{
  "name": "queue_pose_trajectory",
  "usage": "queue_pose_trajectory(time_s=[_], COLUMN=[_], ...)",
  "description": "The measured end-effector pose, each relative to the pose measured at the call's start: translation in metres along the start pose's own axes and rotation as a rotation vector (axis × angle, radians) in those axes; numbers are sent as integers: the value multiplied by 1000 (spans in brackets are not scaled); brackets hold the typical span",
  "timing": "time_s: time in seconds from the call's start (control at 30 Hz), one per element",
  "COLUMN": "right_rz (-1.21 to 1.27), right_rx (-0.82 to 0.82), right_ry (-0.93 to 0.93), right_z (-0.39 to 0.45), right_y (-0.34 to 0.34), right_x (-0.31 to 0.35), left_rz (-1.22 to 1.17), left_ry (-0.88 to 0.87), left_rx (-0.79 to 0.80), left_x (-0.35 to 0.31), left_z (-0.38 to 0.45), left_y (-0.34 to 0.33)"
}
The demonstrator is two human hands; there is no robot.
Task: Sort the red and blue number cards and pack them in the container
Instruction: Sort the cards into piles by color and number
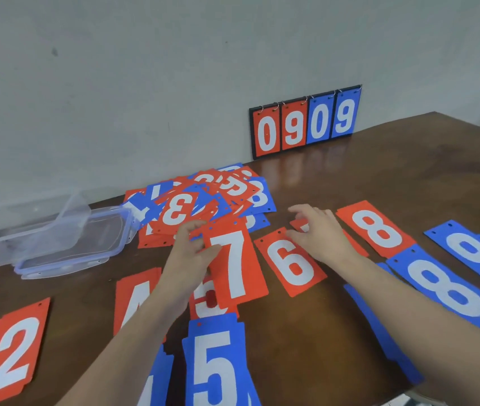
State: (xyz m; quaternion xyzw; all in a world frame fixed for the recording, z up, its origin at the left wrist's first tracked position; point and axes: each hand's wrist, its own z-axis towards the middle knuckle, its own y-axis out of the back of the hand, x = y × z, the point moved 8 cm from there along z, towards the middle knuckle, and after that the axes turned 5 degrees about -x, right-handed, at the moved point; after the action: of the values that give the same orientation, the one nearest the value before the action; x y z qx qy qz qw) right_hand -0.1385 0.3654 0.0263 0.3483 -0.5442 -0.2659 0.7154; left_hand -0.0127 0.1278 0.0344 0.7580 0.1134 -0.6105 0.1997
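Note:
My left hand (187, 253) pinches the left edge of a red 7 card (237, 265), held just above the table. My right hand (317, 230) hovers with fingers spread over a red card (300, 225) that lies between the red 6 card (290, 262) and the red 8 card (376, 228); it grips nothing. A mixed heap of red and blue cards (203, 200) lies behind the hands. Sorted cards lie in rows: red 2 (13, 356), red 4 (136, 297), blue 5 (215, 367), blue 8 (443, 285), blue 9 (478, 253). The clear container (13, 238) sits at the left.
The container's lid (72, 247) lies flat beside it. A scoreboard stand (306, 124) showing 0909 leans against the grey wall at the back. The brown table (408, 171) runs off to the right.

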Motion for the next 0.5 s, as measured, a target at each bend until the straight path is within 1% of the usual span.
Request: queue_pose_trajectory(time_s=[0.1,0.27,0.4,0.5], right_rz=[117,208,239,246], right_rx=[-39,-103,-142,-125], right_ry=[-8,-3,-9,-23], right_z=[6,13,16,16], right_y=[19,51,77,88], right_x=[-20,-61,-92,-112], left_rz=[-4,-58,-3,55], left_ry=[3,19,20,7], left_rx=[25,82,109,119], left_x=[-3,-9,-16,-18], left_z=[7,23,34,42], left_y=[-29,-91,-141,-172])
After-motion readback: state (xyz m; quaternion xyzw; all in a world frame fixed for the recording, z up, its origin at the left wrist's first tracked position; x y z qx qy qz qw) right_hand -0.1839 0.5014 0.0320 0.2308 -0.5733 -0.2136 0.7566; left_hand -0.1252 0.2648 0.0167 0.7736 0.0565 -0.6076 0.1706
